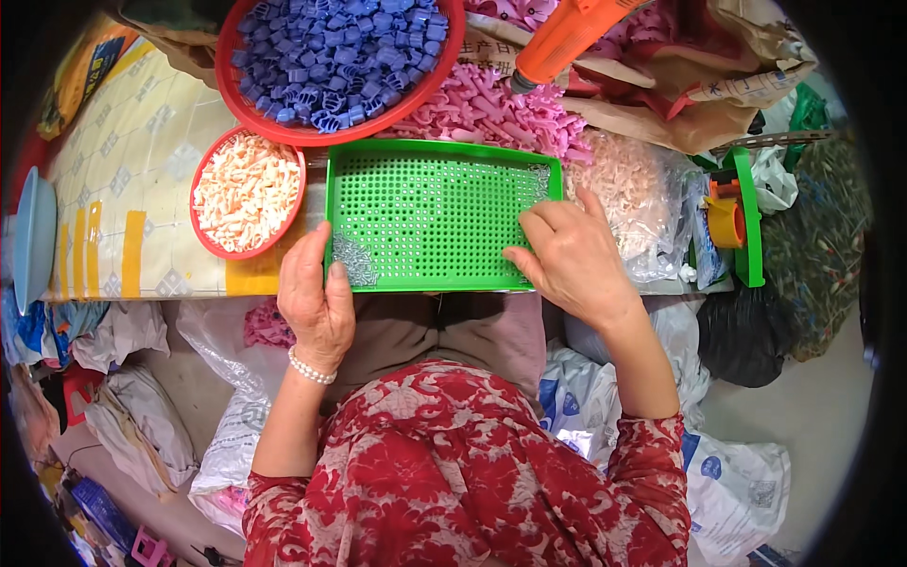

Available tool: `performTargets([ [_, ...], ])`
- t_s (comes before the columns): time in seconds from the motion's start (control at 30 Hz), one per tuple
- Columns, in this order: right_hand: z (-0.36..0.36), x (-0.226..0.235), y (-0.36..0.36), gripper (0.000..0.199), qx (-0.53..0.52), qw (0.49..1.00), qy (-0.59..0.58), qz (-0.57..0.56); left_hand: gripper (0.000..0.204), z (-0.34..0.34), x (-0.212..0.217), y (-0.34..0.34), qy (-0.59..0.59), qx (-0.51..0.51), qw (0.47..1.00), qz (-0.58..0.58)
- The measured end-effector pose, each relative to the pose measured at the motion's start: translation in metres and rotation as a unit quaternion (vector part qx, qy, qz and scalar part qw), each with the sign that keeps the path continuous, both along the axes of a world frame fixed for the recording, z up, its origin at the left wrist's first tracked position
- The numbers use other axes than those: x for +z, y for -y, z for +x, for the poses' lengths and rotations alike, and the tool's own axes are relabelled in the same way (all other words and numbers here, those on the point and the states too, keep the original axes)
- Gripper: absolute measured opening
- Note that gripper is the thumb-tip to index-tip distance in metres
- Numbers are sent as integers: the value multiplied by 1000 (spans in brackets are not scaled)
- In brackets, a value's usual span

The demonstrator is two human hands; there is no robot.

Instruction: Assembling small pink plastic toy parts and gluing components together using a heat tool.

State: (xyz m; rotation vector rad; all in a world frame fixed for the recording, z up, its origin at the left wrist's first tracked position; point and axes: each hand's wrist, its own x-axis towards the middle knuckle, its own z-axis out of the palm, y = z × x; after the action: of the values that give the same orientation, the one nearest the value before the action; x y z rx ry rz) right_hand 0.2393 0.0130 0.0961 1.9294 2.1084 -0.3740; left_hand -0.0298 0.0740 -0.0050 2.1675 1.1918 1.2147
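Observation:
In front of me is a green rectangular tray whose floor is full of small round holes. Small silvery screws fill many of the holes, mostly left of the middle. A loose heap of screws lies in its near left corner, and a few more screws are at the far right corner. My left hand, with a beaded bracelet at the wrist, grips the tray's left wall near that heap. Over the right wall, my right hand is closed, its curled fingers and thumb at the rim.
Beyond the tray, a red basket holds blue plastic parts, beside pink plastic pieces. A small red basket of cream-coloured parts stands left. An orange power tool hangs at the far right. Pale parts in a clear bag lie right.

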Motion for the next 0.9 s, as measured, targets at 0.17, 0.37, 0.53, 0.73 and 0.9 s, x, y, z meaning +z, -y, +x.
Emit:
performTargets([
  [0.17,7,-19,-13,52,28,985,15,170,35,1,1,0,3,1,1000,5],
  [0.37,10,-33,-9,52,12,974,17,225,36,2,3,1,8,-6,1000,-9],
  [0.53,10,-18,3,48,21,992,-39,122,36,1,3,3,7,6,1000,-6],
  [0.73,12,-22,-10,43,25,974,-39,222,37,1,2,2,6,6,1000,2],
  [0.9,13,-32,-17,33,17,970,-15,241,38,3,1,1,9,-1,1000,-8],
])
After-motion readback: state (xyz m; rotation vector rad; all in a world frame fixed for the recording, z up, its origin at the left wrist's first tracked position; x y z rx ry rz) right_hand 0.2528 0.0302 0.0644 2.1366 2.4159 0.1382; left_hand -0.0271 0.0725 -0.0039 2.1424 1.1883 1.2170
